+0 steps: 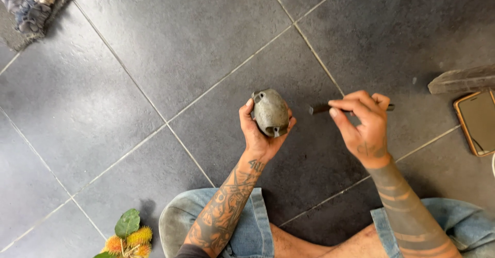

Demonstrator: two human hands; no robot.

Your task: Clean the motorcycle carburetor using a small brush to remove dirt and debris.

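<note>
We see a dull grey, egg-shaped metal housing (269, 112) cupped upright in the left hand (259, 134), fingers wrapped around it, above the tiled floor (154, 57). The right hand (365, 126) pinches a dark rod-like tool (322, 108) just beside it.

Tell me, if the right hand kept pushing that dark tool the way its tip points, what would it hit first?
Probably the grey rounded object in the left hand; the right hand aims the dark tool at it, though depth is unclear.

Soft, even daylight falls on the grey tile floor (154, 57), shadows faint beneath each hand, picture sharp with slight edge softness.
</note>
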